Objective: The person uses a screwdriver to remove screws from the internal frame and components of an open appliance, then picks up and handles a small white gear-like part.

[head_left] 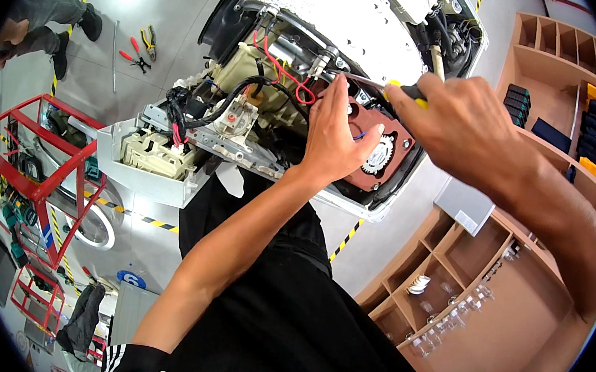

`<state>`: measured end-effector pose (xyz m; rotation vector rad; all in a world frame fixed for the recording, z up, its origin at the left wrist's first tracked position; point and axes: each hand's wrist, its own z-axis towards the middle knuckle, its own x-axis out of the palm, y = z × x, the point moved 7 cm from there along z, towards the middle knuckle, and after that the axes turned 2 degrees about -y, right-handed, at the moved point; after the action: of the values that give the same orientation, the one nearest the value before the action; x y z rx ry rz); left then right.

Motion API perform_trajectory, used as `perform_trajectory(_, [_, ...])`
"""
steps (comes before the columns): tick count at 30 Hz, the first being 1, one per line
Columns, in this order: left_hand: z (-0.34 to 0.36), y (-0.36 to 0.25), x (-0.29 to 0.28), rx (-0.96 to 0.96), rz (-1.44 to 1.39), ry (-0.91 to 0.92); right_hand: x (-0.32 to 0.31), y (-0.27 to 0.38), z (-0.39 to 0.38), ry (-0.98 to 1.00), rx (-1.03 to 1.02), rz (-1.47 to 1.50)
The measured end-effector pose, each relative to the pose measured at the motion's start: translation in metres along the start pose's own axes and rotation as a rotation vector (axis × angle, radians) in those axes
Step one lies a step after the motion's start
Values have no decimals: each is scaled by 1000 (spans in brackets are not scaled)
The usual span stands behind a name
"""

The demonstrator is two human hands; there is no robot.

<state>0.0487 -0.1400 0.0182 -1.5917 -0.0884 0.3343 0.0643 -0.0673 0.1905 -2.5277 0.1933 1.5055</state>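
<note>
My right hand (465,123) is closed round the yellow-and-black handle of a screwdriver (397,90). Its shaft points left into an opened white appliance that looks like a washing machine (329,10). Beside the tip, my left hand (331,142) has its fingers stretched out and the thumb apart. Those fingertips are close to the shaft; whether they touch it I cannot tell. Under that hand lies a reddish-brown plate (397,129) with a white toothed wheel (378,154). Red wires (278,66) loop left of my fingers, above a black cable bundle (231,101).
Pliers with red handles (134,45), yellow-handled pliers (151,50) and a thin rod (115,57) lie on the floor at left. A red-framed cart (39,190) stands lower left. Wooden shelving (538,73) is at right. Another person's legs (56,16) show at upper left.
</note>
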Motion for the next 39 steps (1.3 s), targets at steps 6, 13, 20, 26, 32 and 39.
perform_trajectory(6, [1, 2, -1, -60, -125, 24, 10, -15, 9, 100, 304, 337])
perform_trajectory(13, [2, 7, 2, -79, -169, 82, 26, -53, -4, 344, 999, 1062])
perform_trajectory(20, [0, 7, 2, -80, -179, 74, 4, -17, 5, 37, 197, 31])
perform_trajectory(26, [1, 6, 2, -32, -190, 44, 8, 11, 4, -27, 17, -77])
perform_trajectory(32, [2, 8, 3, -66, -193, 45, 14, 4, 9, 151, 318, 175])
perform_trajectory(39, [3, 8, 2, -46, -151, 87, 17, -45, 22, 418, 767, 834])
